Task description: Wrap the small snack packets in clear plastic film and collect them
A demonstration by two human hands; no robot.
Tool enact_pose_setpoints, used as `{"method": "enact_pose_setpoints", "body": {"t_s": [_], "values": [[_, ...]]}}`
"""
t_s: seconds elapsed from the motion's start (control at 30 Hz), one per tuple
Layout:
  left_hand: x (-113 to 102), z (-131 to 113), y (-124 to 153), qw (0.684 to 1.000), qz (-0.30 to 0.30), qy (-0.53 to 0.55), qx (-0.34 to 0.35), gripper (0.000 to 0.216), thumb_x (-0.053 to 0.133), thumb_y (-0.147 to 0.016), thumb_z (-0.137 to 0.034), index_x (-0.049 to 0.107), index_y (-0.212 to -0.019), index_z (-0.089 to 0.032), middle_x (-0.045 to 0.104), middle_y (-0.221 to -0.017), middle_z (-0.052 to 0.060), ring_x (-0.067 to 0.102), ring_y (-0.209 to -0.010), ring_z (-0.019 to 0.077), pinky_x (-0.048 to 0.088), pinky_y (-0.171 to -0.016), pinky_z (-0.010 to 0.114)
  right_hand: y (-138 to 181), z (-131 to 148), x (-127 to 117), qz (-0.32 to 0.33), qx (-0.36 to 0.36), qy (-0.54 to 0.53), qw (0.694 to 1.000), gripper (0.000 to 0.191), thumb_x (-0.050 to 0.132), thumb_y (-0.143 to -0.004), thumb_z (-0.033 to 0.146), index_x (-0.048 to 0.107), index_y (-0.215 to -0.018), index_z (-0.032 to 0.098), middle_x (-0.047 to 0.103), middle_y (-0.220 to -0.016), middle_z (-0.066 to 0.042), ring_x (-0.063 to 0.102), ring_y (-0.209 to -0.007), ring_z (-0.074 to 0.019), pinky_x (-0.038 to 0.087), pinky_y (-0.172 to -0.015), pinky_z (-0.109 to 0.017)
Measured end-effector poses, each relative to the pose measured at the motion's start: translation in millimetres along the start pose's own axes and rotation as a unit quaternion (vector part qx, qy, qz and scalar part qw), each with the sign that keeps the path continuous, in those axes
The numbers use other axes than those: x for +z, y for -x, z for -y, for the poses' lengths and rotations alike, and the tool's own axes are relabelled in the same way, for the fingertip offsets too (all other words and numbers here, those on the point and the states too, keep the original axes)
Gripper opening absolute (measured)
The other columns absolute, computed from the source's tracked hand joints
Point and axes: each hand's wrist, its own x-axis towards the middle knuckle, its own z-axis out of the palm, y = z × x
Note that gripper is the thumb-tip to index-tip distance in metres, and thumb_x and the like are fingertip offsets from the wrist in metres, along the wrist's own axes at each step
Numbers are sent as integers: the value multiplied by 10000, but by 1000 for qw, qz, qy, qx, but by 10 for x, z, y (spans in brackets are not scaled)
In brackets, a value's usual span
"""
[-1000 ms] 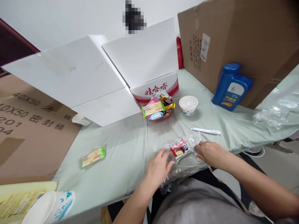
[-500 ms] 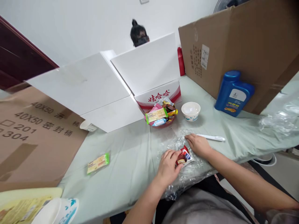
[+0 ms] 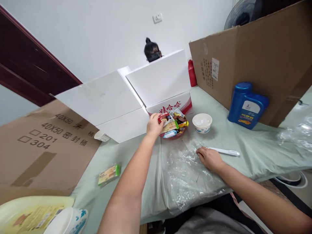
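Reaching with left hand (image 3: 154, 126), pinching red packet (image 3: 167, 117) over the snacks (image 3: 180, 119) in the basket (image 3: 180, 134); likely the placing step.
Left to right: lying loose on cloth (image 3: 153, 191), biscuit (image 3: 107, 175), well apart from both hands. Clamping packet by its left side between left thumb and fingers; can't tell whether resting its weight on the heap. To let go, would need to settle packet on the uneven heap, then spread fingers without dragging others off. Spread below basket, crumpled film (image 3: 181, 175). Just right of basket, bowl (image 3: 201, 130), untouched. Resting right hand (image 3: 211, 160) on film's right part, apart from left hand; can't tell whether gripping or only pressing. Just beside those fingers, white tool (image 3: 225, 151), pen or cutter unclear.
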Motion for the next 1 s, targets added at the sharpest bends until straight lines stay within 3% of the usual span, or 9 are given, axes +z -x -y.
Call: {"method": "enact_pose_setpoints", "body": {"t_s": [0.17, 0.3, 0.43, 0.5, 0.57, 0.67, 0.73, 0.83, 1.0], "values": [[222, 102, -433, 998, 70, -2, 3, 211, 570, -873, -261, 706, -1019, -188, 721, -1020, 75, 649, -978, 220, 501, -879, 303, 9, -2, 8, -1, -2, -2, 1000, 280, 379, -970, 249, 647, -1029, 193, 690, -1006, -63, 653, -873, -187, 403, -735, -263], [147, 0, -399, 1000, 20, 0, 0, 287, 487, -922, -303, 663, -1095, -155, 642, -1174, 130, 566, -1141, 248, 430, -1011, 378, 7, 4, 8, -6, -3, -5, 1000, 263, 399, -962, 244, 647, -1033, 196, 690, -1018, -61, 652, -883, -185, 407, -747, -259], [79, -227, 282, 992, -60, 45, 103, 306, 470, -930, -326, 609, -1128, -139, 596, -1167, 146, 533, -1145, 258, 417, -1020, 414, 9, 12, -7, -1, 4, 8, 1000, 264, 405, -964, 253, 652, -1040, 198, 687, -1007, -64, 654, -867, -189, 423, -746, -264], [94, -331, 839, 966, 63, 88, 236, 287, 449, -950, -359, 614, -1105, -182, 642, -1072, 98, 576, -1051, 228, 458, -962, 391, 14, 10, -1, -6, 8, 12, 1000, 273, 405, -967, 264, 655, -1056, 200, 677, -1013, -68, 652, -868, -190, 435, -753, -267], [116, -372, 1405, 935, 193, 94, 283, 342, 514, -924, -428, 594, -1161, -195, 652, -1087, 89, 579, -1045, 236, 476, -931, 393, 21, 8, 14, -23, 18, 12, 1000, 291, 409, -968, 273, 648, -1114, 197, 656, -1068, -82, 648, -900, -192, 451, -772, -267], [117, -260, 2049, 938, 255, 67, 226, 579, 665, -793, -548, 562, -1220, -169, 644, -1087, 107, 574, -1025, 267, 492, -901, 440, 29, 16, 30, -57, 39, 6, 998, 341, 442, -951, 269, 602, -1239, 182, 595, -1219, -112, 628, -1012, -209, 476, -838, -281], [78, -105, 2297, 947, 246, 66, 196, 468, 693, -790, -488, 605, -1138, -188, 643, -1016, 87, 574, -990, 256, 505, -874, 431, 23, 20, 23, -72, 54, -8, 996, 384, 484, -927, 265, 577, -1286, 167, 551, -1298, -132, 597, -1097, -235, 483, -896, -310], [-42, 114, 2491, 960, 201, 84, 178, 75, 591, -881, -263, 636, -908, -209, 640, -943, 61, 582, -989, 220, 511, -881, 399, 2, 3, -16, -81, 72, -63, 992, 436, 536, -892, 270, 563, -1309, 148, 505, -1359, -162, 594, -1103, -256, 482, -959, -372], [-227, 241, 2633, 978, 118, 77, 152, 119, 526, -883, -160, 582, -793, -213, 674, -993, 54, 606, -1060, 217, 523, -922, 408, 52, -93, -125, -48, 51, -276, 959, 425, 533, -883, 297, 583, -1293, 194, 491, -1392, -154, 662, -908, -176, 549, -868, -370]]}}
